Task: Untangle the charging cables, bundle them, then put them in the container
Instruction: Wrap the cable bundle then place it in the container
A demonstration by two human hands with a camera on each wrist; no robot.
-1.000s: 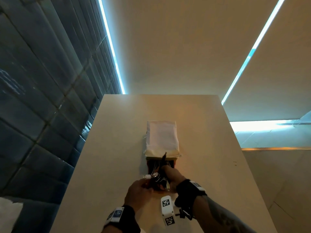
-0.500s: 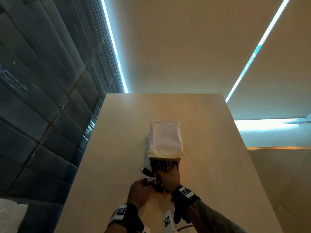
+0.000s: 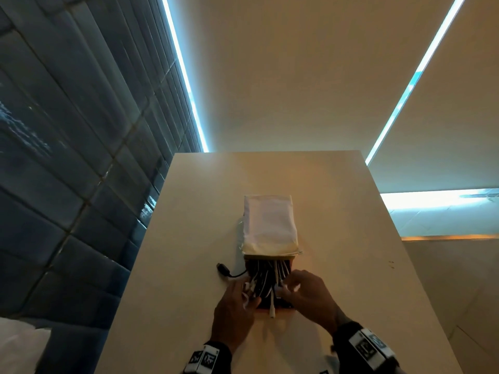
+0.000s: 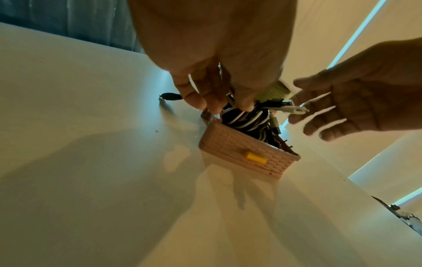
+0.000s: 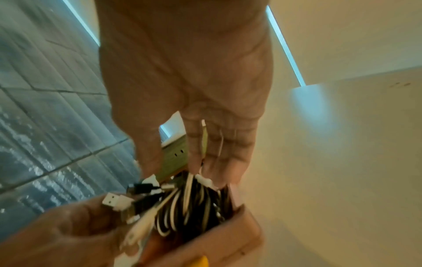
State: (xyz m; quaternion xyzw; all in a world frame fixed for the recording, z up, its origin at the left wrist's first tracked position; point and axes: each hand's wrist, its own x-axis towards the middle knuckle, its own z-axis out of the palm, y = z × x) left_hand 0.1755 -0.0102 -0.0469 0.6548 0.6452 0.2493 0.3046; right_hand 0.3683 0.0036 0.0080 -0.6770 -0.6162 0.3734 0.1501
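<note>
A bundle of black and white charging cables (image 3: 266,283) lies in the open pink drawer (image 4: 246,155) of a small container; the drawer has a yellow handle (image 4: 255,157). My left hand (image 4: 226,106) pinches the bundle between thumb and fingers at the drawer's left side. Over its right side my right hand (image 5: 205,171) is spread open, straight fingers touching the cables (image 5: 187,207). A black plug (image 3: 223,269) trails out onto the table at the left. White plugs (image 5: 114,200) stick out over my left hand.
A white cloth (image 3: 270,225) covers the container's top behind the drawer. The container stands mid-table on a pale table (image 3: 351,265), with bare surface on both sides. A dark tiled wall (image 3: 67,184) runs along the left.
The bundle, held just before the drawer earlier, has gone forward into it. My right hand has let go and spread open. A black plug now lies out at the left.
</note>
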